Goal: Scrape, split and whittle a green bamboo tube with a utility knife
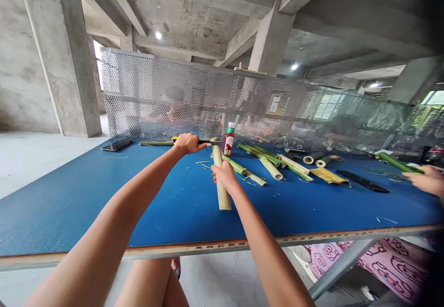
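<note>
Here on the near side, the blue worktop (173,214) carries the action, hands apart! The right hand (225,176) is clamped on a pale bamboo tube (219,182), which runs away across the worktop. Just beyond, the left hand (189,144) grips a knife (208,142) with a yellow-and-black handle, its dark blade across the tube's far end. Beside that stands a bottle (228,139) with a red label, and a phone (117,144) lies far left. Over to the right, bamboo pieces (270,168) are scattered, and a co-worker's hand (425,180) holds a green stalk (398,162). Behind everything rises a perforated metal screen (173,89).
</note>
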A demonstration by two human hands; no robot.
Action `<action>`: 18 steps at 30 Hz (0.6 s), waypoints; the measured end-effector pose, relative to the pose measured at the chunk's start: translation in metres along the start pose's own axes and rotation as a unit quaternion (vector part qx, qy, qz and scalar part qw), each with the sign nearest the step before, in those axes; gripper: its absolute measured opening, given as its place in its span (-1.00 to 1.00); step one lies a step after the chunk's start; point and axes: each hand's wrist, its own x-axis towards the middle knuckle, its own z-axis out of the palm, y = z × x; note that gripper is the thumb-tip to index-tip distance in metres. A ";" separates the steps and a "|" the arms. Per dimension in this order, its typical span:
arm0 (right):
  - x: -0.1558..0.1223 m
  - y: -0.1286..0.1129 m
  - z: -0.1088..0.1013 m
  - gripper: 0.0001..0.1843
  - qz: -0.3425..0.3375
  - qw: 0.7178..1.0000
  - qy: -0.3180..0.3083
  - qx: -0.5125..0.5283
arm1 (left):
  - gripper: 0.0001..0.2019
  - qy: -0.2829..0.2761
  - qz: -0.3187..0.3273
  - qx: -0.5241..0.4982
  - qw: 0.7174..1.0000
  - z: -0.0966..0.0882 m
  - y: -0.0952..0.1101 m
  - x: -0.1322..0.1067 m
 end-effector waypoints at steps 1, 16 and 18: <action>0.000 0.000 0.000 -0.84 -0.001 1.000 0.006 -0.002 | -0.18 0.001 -0.003 -0.002 1.000 0.000 0.001 0.001; -0.022 -0.016 0.000 -0.90 0.034 0.998 -0.047 0.009 | -0.23 -0.018 -0.040 -0.056 0.997 -0.014 -0.014 -0.005; -0.035 -0.015 -0.003 -0.87 0.043 0.998 -0.045 -0.019 | -0.21 -0.030 -0.154 -0.118 0.981 -0.027 -0.034 -0.008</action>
